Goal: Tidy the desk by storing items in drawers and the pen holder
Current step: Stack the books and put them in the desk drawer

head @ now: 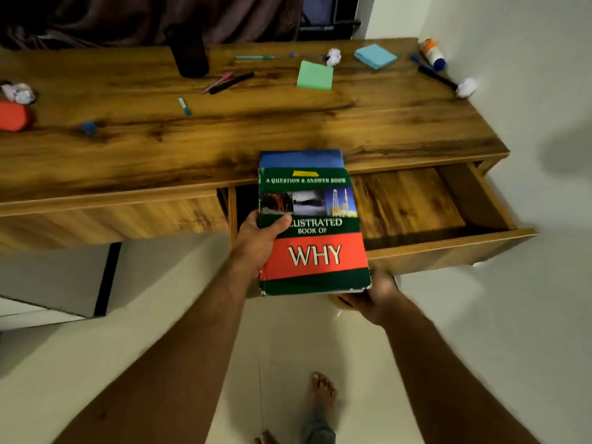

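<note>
Left grip (260, 241) on book's (312, 232) left edge, right grip (374, 296) beneath.

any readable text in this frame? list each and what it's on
All on the book cover:
"A QUESTION & ANSWER BOOK"
"LUSTRATED BOOK OF", first letters hidden by the left hand thumb
"WHY"
Glue bottle label: too blurred to read.
Nothing else shows text.

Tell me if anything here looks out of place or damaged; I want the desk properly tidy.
Yes. Crumpled paper balls lie among loose pens and sticky-note pads strewn across the desk. A glue bottle lies tipped over in the far right corner. The book in the hands has a frayed bottom corner.
</note>
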